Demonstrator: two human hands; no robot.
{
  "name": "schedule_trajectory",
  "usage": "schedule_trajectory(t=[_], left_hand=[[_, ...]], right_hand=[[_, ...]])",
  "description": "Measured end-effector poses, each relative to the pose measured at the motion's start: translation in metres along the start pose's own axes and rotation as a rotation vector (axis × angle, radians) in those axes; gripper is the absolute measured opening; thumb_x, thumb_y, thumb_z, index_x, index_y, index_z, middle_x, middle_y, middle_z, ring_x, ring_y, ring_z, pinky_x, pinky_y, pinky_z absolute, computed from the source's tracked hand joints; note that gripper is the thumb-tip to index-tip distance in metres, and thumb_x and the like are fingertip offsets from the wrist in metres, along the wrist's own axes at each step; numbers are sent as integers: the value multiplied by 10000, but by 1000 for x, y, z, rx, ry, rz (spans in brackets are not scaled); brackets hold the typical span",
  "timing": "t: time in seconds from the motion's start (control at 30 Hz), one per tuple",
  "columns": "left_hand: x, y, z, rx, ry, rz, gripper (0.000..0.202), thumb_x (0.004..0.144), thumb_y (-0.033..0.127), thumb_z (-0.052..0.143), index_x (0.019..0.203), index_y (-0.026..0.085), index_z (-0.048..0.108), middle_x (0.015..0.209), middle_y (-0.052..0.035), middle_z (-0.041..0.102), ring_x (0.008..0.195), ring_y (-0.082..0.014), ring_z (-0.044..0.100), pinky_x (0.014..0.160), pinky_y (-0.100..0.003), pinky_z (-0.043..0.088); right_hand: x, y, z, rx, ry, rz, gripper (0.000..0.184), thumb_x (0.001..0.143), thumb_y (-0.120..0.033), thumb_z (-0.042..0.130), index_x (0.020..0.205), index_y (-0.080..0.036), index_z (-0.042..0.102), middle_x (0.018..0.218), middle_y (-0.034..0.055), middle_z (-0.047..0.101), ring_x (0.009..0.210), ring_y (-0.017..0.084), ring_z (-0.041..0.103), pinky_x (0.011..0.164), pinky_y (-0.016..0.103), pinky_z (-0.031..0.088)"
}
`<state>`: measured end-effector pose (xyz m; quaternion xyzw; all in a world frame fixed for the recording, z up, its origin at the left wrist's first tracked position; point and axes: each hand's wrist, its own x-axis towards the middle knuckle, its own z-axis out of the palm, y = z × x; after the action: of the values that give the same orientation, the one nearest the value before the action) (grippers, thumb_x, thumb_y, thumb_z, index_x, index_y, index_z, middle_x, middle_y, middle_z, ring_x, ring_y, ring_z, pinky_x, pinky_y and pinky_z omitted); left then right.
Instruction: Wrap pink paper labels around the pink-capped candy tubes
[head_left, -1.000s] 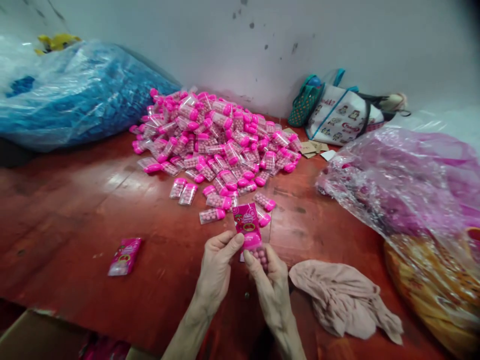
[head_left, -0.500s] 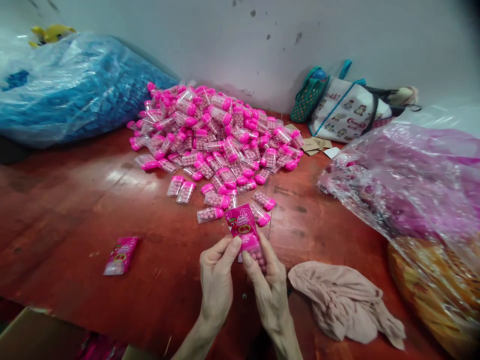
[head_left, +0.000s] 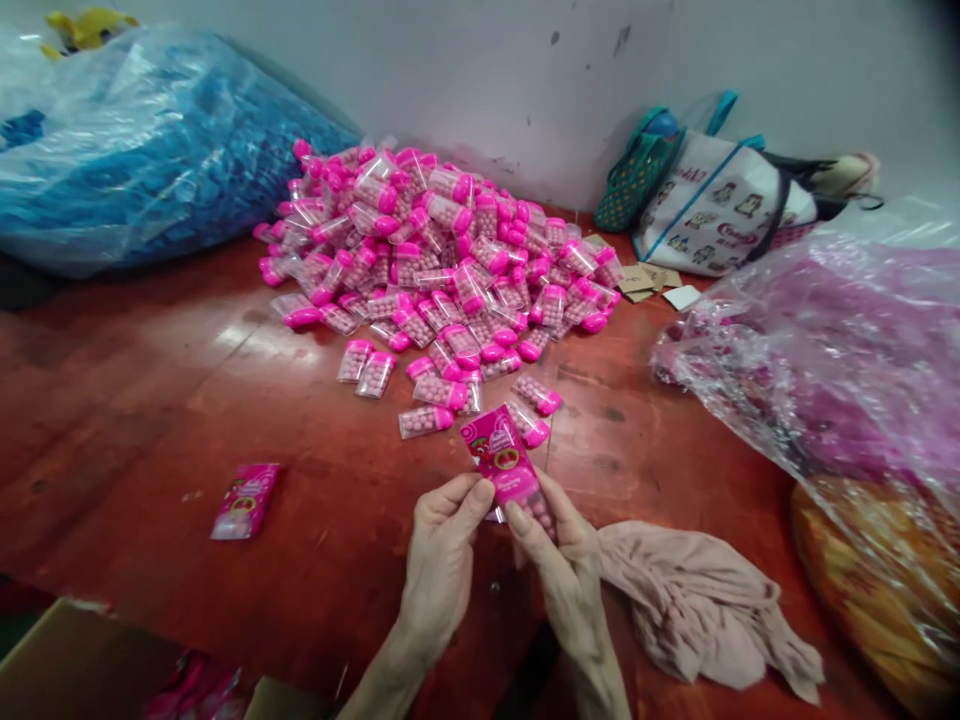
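Between both hands is a candy container in a printed pink sleeve [head_left: 504,455], tilted, with pink balls showing at its lower end. My left hand [head_left: 444,550] pinches its left edge between thumb and fingers. My right hand [head_left: 559,560] grips the lower right part, thumb across the front. Just beyond lie several clear candy containers with pink caps [head_left: 426,420], spilling from a large heap [head_left: 442,260] of the same kind. Off to the left, a similar pink printed packet [head_left: 245,501] lies flat on the red table [head_left: 322,580].
A large clear bag of blue pieces [head_left: 172,160] stands at the left. To the right are a crumpled beige cloth [head_left: 712,600], a pink-filled plastic bag [head_left: 840,350] and a white printed tote [head_left: 709,205]. An open cardboard box [head_left: 82,660] sits below the table's front left edge.
Both hands still hold the sleeved container and sit slightly further right in the picture. The camera view has tilted a little, shifting the heap and bags upward.
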<state>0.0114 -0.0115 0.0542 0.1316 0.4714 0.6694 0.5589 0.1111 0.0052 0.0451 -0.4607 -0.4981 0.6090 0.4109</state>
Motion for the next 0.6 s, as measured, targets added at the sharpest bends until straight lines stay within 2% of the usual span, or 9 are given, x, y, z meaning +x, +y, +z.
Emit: schedule_trajectory(t=[0.13,0.3,0.47,0.6], left_hand=[[4,8,-13,345,25,154,300,804,341,549,586,145,617,525,22,481,524,-101,385,513,-213,331],[4,19,-12,600,66,230,282,782,317,565,546,161,571,536,18,443,538,-119,378,514,-222,327],[2,14,-10,596,175,353,302,773,283,574,495,177,522,536,23,446,521,-119,392,535,-222,335],[0,2,-11,499,231,291,277,781,314,570,541,175,554,538,29,465,526,-117,399,537,-222,345]], right_hand=[[1,1,0,119,-61,64,364,826,-347,559,1146,-171,547,548,-69,366,436,62,314,396,179,294],[-2,9,8,130,-58,51,401,842,-344,535,1205,-174,527,530,-74,335,423,62,299,382,178,275],[-5,12,16,19,60,17,424,820,-344,558,1219,-200,538,603,-44,423,497,81,361,443,190,336],[-6,13,19,-26,130,-2,386,813,-333,566,1179,-208,570,656,-26,501,548,91,436,513,195,402]])
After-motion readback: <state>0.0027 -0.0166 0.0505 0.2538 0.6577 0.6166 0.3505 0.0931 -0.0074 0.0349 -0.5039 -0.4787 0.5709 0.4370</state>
